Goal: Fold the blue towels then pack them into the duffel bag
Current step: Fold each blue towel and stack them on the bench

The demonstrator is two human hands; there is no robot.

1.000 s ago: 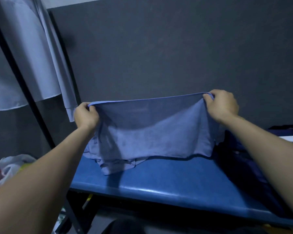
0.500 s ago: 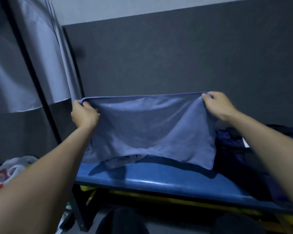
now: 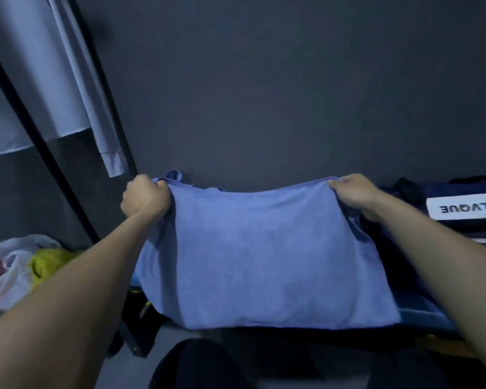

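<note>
A blue towel [image 3: 264, 259] is stretched between my two hands and slopes down toward me, its near edge hanging over the front of the blue table [image 3: 421, 315]. My left hand [image 3: 145, 199] grips the towel's far left corner. My right hand [image 3: 354, 192] grips the far right corner. A dark navy duffel bag [image 3: 460, 189] with a white label reading LVQUE sits on the table to the right, just behind my right forearm. The towel hides most of the tabletop.
A dark grey wall stands right behind the table. A black slanted pole [image 3: 40, 141] and pale hanging fabric [image 3: 54, 80] are at the left. White and yellow plastic bags [image 3: 20, 270] lie on the floor at the lower left. Dark clothing fills the bottom centre.
Both hands have carried the towel's top edge down and away toward the wall, so the towel now slopes over the table instead of hanging upright. The view has tilted and the bag's label shows.
</note>
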